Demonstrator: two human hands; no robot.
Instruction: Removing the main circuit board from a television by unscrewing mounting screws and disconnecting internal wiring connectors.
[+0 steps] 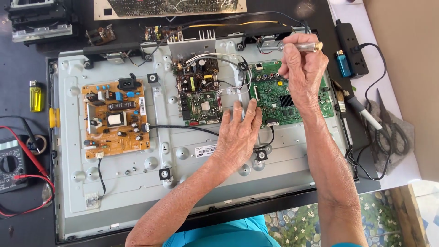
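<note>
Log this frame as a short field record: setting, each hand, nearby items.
setting: opened flat-screen television lying back-up, grey metal rear panel exposed
left hand: flat on the panel, fingertips at the green circuit board
right hand: grips a clear-handled screwdriver above that board
other boards: tan power board at left
nearby: yellow lighter, blue lighter, black multimeter

dark table [27, 215] | on it: TV chassis [137, 192], multimeter [11, 164], yellow lighter [35, 96]
</note>
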